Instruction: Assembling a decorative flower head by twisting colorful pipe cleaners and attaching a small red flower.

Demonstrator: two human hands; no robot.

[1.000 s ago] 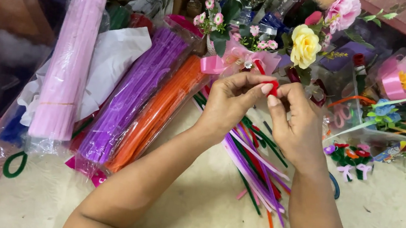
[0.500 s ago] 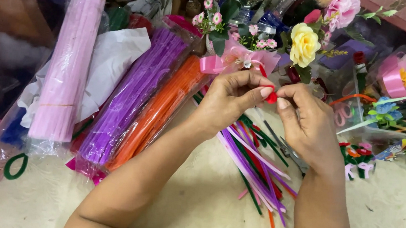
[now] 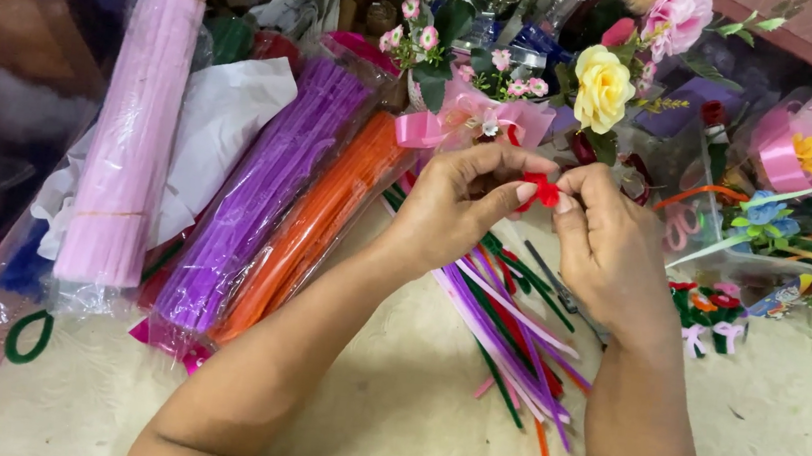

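Hands: my left hand point(image 3: 458, 208) and right hand point(image 3: 610, 245) both pinch the red pipe-cleaner piece point(image 3: 540, 192), now lower and nearer me, over loose pipe cleaners point(image 3: 515, 340) mid-worktop.

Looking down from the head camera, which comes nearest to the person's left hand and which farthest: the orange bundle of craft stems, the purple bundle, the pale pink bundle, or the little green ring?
From the left hand:
1. Orange bundle, just to its left.
2. Purple bundle, the next one over.
3. Pale pink bundle, farther left, upright in its clear wrap.
4. Green ring, at the lower left edge, farthest.
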